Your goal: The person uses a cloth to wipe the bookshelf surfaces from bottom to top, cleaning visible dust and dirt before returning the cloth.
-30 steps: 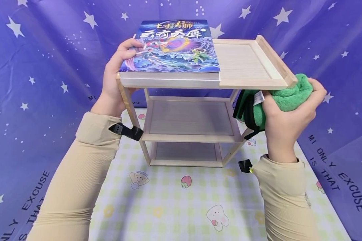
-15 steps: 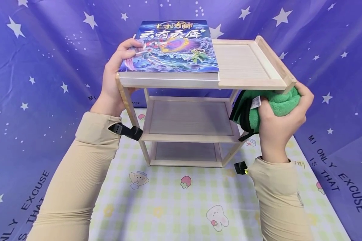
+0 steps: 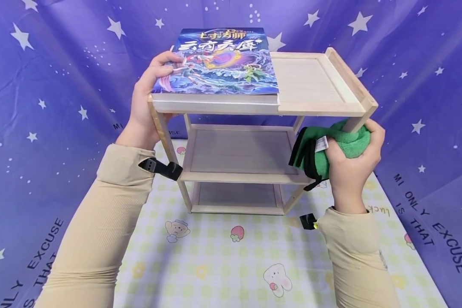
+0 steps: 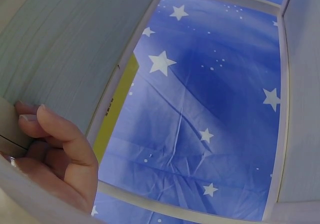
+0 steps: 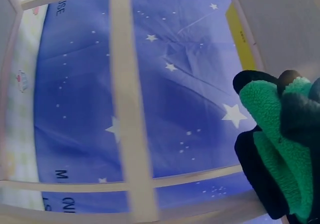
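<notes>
A three-tier wooden shelf (image 3: 231, 176) stands upright with a blue illustrated book (image 3: 225, 64) lying on the left of its top board. My left hand (image 3: 148, 96) grips the top board's left end, with a thumb or finger over the book's edge; in the left wrist view, curled fingers (image 4: 65, 139) show below the board. With my right hand (image 3: 354, 167) I hold a bunched green cloth (image 3: 352, 145) with black edging and a white tag (image 3: 321, 144) against the upper right front post (image 3: 359, 122). In the right wrist view the folded cloth (image 5: 272, 109) sits by the frame.
A checked tablecloth (image 3: 215, 256) with cartoon prints lies under the shelf. Purple star-patterned curtains (image 3: 427, 107) enclose the back and sides. The top board's right end has a raised rail (image 3: 350, 75). Black straps (image 3: 161, 167) hang at both wrists.
My right hand has moved down and left with the green cloth, from the top board's right corner onto the post beneath it. The left hand and book keep their places.
</notes>
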A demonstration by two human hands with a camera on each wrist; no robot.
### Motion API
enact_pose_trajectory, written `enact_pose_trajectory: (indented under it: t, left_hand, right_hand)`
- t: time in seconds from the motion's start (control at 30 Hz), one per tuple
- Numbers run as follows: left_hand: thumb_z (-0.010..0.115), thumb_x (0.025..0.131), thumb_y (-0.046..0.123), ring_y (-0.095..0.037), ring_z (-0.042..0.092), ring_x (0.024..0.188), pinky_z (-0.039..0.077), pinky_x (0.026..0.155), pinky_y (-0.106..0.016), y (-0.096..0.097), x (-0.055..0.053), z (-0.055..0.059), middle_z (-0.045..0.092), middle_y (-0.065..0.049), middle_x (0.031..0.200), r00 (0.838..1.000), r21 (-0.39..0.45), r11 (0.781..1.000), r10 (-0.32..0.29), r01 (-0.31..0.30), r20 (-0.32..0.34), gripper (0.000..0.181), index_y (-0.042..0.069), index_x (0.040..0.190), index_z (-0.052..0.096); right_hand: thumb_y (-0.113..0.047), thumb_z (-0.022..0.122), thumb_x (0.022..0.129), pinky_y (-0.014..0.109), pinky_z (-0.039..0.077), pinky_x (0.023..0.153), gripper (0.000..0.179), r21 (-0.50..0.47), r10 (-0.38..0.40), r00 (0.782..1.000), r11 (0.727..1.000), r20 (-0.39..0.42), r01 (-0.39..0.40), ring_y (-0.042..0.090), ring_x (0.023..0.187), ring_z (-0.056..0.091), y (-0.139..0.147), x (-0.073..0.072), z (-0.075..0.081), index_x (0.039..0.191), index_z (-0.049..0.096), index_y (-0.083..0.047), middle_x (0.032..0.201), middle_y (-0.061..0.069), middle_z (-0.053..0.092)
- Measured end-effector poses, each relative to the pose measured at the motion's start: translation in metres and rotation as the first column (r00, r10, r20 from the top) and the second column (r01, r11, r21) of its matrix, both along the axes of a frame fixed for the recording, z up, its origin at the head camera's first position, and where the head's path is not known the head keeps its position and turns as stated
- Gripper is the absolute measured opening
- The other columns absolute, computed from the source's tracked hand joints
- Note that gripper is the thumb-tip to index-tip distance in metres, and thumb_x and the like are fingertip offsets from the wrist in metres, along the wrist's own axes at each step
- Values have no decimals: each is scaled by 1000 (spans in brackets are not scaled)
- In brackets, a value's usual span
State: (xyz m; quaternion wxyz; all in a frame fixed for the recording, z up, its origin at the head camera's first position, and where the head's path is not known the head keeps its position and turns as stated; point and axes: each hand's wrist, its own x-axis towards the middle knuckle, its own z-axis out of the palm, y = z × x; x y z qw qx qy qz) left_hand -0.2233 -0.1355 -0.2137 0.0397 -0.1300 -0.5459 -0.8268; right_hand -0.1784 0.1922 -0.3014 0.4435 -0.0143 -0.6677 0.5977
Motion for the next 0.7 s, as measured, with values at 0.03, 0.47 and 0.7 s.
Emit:
enact_pose_trajectory:
  t: [0.03, 0.47, 0.7]
  left_hand:
    - [42, 94, 23, -30, 47, 128, 42, 93, -37, 0, 0, 0, 42, -4, 144, 1000, -2, 1000, 0, 0, -1, 23, 24, 109, 61]
    - [42, 94, 21, -30, 49, 125, 46, 86, -32, -1, 1, 0, 43, -7, 143, 1000, 19, 1000, -10, 10, -15, 23, 24, 108, 61]
    - [41, 94, 19, -29, 50, 122, 45, 85, -33, 1, -1, -1, 44, -7, 142, 1000, 37, 999, -17, 18, -20, 23, 23, 106, 61]
  right_hand:
    - [-1, 67, 73, 23, 45, 78, 47, -1, 12, 1000, 1000, -6, -12, 11, 90, 59, 1, 0, -3, 118, 62, -15, 102, -6, 63]
    - [15, 60, 68, 24, 48, 76, 47, -152, 347, 922, 916, -171, -372, 17, 86, 61, 12, -8, -14, 111, 59, -4, 99, 8, 65]
    - [19, 58, 68, 24, 51, 75, 49, -183, 424, 891, 874, -164, -450, 17, 85, 63, 17, -7, -26, 113, 57, -1, 101, 10, 65]
